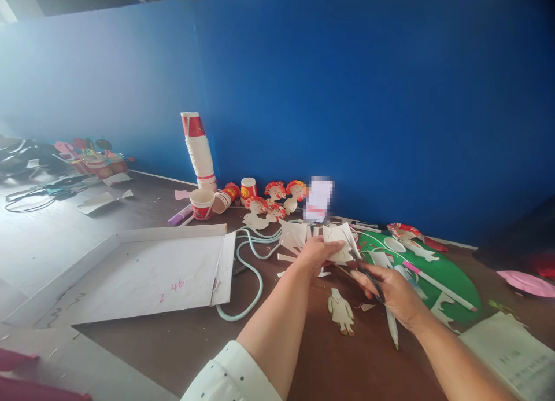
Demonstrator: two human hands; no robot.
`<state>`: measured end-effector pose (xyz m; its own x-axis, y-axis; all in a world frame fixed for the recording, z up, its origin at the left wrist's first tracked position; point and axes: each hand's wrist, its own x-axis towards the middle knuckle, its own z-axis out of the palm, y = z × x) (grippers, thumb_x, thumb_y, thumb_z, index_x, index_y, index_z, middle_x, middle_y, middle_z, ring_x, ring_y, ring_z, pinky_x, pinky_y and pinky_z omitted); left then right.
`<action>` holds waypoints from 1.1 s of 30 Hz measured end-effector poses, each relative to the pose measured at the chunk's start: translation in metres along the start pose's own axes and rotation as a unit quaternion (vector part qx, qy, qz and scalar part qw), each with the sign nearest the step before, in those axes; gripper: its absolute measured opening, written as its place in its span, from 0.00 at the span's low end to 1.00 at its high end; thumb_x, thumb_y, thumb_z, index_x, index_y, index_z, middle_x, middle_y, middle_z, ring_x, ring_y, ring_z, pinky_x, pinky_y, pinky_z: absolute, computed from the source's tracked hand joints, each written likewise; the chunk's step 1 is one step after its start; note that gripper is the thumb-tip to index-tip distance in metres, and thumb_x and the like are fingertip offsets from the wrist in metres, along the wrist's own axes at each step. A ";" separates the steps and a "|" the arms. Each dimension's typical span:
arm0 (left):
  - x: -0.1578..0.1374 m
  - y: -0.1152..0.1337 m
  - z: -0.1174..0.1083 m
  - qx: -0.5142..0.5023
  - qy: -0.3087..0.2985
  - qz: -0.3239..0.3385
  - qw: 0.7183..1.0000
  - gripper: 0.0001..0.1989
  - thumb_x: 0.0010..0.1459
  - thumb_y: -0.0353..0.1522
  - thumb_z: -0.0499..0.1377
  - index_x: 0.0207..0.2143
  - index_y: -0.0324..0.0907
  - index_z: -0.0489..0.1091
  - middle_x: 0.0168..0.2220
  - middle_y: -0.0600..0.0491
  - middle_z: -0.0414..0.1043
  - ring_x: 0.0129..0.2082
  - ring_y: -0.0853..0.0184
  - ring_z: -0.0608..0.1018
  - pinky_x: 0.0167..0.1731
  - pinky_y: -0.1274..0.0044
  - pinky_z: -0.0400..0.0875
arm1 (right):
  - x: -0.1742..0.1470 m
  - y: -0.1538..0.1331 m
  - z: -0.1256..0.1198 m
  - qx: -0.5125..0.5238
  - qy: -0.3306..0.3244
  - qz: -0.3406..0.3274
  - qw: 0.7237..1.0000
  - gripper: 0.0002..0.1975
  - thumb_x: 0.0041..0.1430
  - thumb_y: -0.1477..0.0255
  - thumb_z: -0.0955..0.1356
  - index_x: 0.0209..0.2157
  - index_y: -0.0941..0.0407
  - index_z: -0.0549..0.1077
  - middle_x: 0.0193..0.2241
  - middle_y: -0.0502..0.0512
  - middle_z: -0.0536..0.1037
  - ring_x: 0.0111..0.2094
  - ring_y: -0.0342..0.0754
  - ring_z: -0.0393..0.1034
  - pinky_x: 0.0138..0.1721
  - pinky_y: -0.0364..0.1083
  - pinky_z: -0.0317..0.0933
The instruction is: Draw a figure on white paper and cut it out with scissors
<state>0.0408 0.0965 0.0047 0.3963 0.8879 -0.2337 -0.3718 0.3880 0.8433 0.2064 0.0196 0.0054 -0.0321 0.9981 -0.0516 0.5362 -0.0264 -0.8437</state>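
Note:
My left hand [319, 254] pinches a piece of white paper [337, 239] with drawn lines on it, held up over the table. Black-handled scissors [368, 276] are in my right hand [392, 291], their blades at the right edge of that paper. Just below the hands lies a cut-out paper figure [341, 312] in the shape of a body. A white marker pen [391, 327] with a green tip rests under my right hand. Cut paper strips and scraps are scattered behind my left hand.
Left stands a shallow white cardboard tray [143, 279], with a pale blue cable [255, 294] beside it. Stacked paper cups [200, 158] and paper-cup dolls [255, 206] line the blue partition [347, 100]. A green board [459, 285] with pens lies to the right.

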 end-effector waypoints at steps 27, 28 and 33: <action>-0.002 0.004 0.000 0.016 0.002 -0.006 1.000 0.12 0.43 0.31 0.67 0.32 0.35 0.73 0.29 0.47 0.76 0.29 0.65 0.77 0.30 0.75 0.71 | -0.005 -0.014 0.001 0.000 -0.003 0.021 1.000 0.26 0.50 0.52 0.66 0.44 0.55 0.77 0.13 0.45 0.62 0.20 0.43 0.56 0.23 0.43 0.50; -0.002 0.004 -0.001 0.019 -0.001 -0.005 1.000 0.12 0.44 0.31 0.67 0.32 0.35 0.73 0.30 0.47 0.76 0.29 0.65 0.77 0.30 0.75 0.71 | -0.005 -0.014 0.001 0.002 -0.002 0.023 1.000 0.26 0.50 0.52 0.66 0.44 0.55 0.77 0.13 0.44 0.62 0.20 0.43 0.56 0.23 0.43 0.50; 0.000 0.001 -0.001 0.035 0.010 0.003 0.999 0.16 0.43 0.34 0.67 0.35 0.36 0.73 0.33 0.46 0.76 0.30 0.67 0.76 0.30 0.76 0.69 | -0.002 -0.007 0.000 0.013 0.001 0.030 0.999 0.25 0.50 0.54 0.67 0.44 0.54 0.77 0.14 0.45 0.64 0.20 0.44 0.58 0.23 0.42 0.52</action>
<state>0.0395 0.0976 0.0047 0.3776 0.8953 -0.2365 -0.3140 0.3641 0.8769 0.2027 0.0179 0.0119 0.0009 0.9949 -0.1005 0.5153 -0.0866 -0.8526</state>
